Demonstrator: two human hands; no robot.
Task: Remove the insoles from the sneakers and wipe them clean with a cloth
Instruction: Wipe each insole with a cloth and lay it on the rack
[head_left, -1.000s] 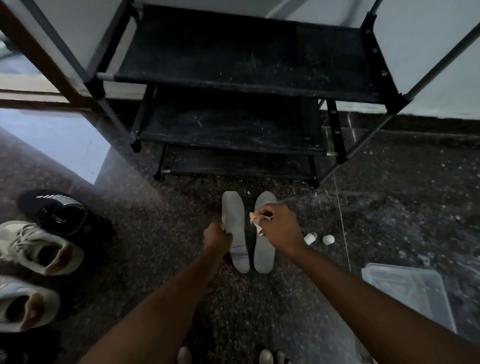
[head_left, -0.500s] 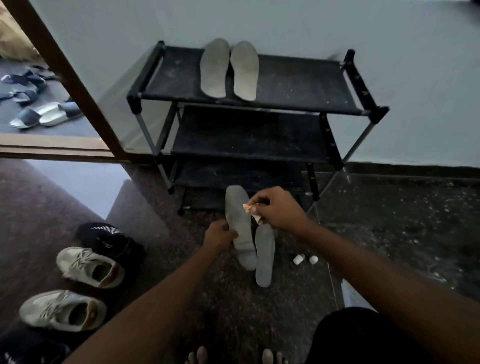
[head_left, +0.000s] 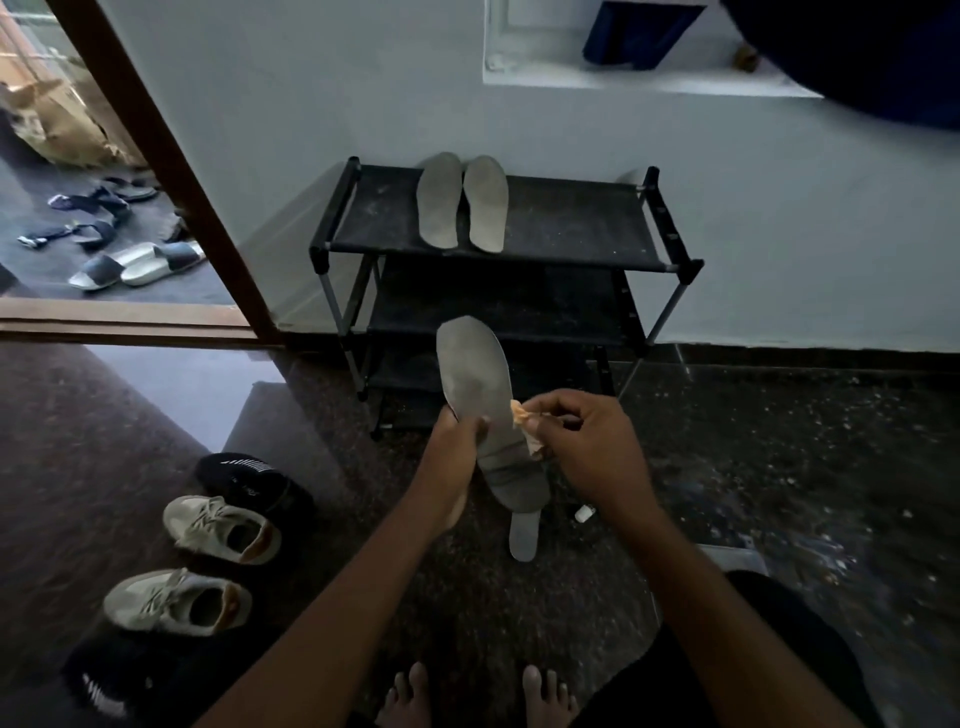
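Note:
My left hand (head_left: 460, 434) grips a grey insole (head_left: 478, 384) by its left edge and holds it up off the floor, toe end pointing away. My right hand (head_left: 587, 441) pinches a small pale orange cloth (head_left: 524, 418) against the insole's right edge. A second grey insole (head_left: 522, 535) lies on the floor below, mostly hidden by the held one. Two more grey insoles (head_left: 462, 205) lie side by side on the top shelf of the black shoe rack (head_left: 571, 228). Two light sneakers (head_left: 223, 527) (head_left: 176, 603) stand on the floor at the left.
Black shoes (head_left: 249, 480) (head_left: 104, 675) sit beside the sneakers. A small white object (head_left: 584, 513) lies on the floor by my right wrist. Slippers (head_left: 135, 262) are scattered beyond the doorway at the left. My bare feet (head_left: 478, 696) show at the bottom edge.
My left hand has lifted the left insole off the floor. The right hand with the cloth came up with it. The view tilted upward, revealing the rack's top shelf.

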